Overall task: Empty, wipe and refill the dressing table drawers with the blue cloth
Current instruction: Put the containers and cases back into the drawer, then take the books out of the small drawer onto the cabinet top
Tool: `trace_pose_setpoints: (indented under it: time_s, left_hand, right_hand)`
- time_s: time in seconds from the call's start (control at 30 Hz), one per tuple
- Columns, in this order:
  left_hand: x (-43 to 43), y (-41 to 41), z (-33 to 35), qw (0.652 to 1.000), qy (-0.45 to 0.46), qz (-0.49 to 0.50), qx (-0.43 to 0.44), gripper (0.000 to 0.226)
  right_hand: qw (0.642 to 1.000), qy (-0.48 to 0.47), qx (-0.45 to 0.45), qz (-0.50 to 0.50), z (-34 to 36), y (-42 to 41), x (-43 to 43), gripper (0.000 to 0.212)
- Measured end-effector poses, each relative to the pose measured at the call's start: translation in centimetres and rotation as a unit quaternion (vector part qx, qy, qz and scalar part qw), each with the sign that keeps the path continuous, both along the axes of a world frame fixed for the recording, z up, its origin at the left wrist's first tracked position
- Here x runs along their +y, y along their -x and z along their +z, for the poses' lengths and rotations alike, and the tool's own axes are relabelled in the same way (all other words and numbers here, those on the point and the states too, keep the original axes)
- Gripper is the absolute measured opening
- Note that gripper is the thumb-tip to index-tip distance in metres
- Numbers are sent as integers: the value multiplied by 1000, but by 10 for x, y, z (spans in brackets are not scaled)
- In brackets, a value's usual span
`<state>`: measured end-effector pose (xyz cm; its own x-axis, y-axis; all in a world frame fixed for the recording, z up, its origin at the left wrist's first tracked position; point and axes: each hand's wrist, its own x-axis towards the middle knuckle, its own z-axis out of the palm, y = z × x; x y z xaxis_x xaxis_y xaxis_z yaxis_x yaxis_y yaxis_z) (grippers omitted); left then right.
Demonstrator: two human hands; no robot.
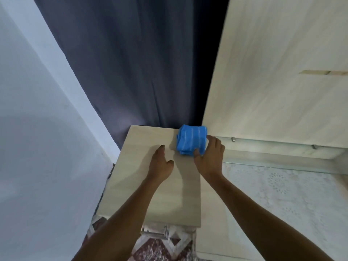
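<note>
A folded blue cloth (191, 139) with thin white stripes lies at the far right corner of the pale wooden top of the dressing table's drawer unit (139, 185). My right hand (209, 159) holds the cloth, thumb at its near edge and fingers curled round its right side. My left hand (161, 162) rests flat on the wooden top, just left of the cloth, fingers straight. A metal drawer handle (156, 232) shows below the top's front edge. The drawers themselves are hidden under the top.
A dark grey curtain (122, 63) hangs behind the unit, with a pale wall (37, 129) on the left. A tall pale wooden panel (282, 72) rises on the right above a lower surface with a white lace cover (282, 194). Patterned red and white floor tiles (160, 249) lie below.
</note>
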<state>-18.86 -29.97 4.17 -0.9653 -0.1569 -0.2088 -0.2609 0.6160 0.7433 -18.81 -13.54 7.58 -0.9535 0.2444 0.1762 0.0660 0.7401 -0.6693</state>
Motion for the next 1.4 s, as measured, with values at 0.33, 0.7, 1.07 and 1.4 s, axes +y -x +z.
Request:
trace_pose_setpoints:
  time_s: [0.33, 0.7, 1.07, 1.4]
  left_hand:
    - [-71, -102, -11, 972, 213, -37, 89, 46]
    - [-86, -233, -23, 952, 265, -118, 96, 51]
    - [-102, -247, -43, 920, 247, -287, -100, 71]
    - [-107, -200, -49, 887, 274, -342, -145, 65]
  right_hand:
    - [950, -167, -133, 229, -21, -105, -54, 56]
    - [934, -208, -108, 271, -33, -215, -71, 38]
    - [882, -148, -295, 336, -57, -238, -94, 71]
    - [866, -161, -377, 285, -81, -205, -119, 75]
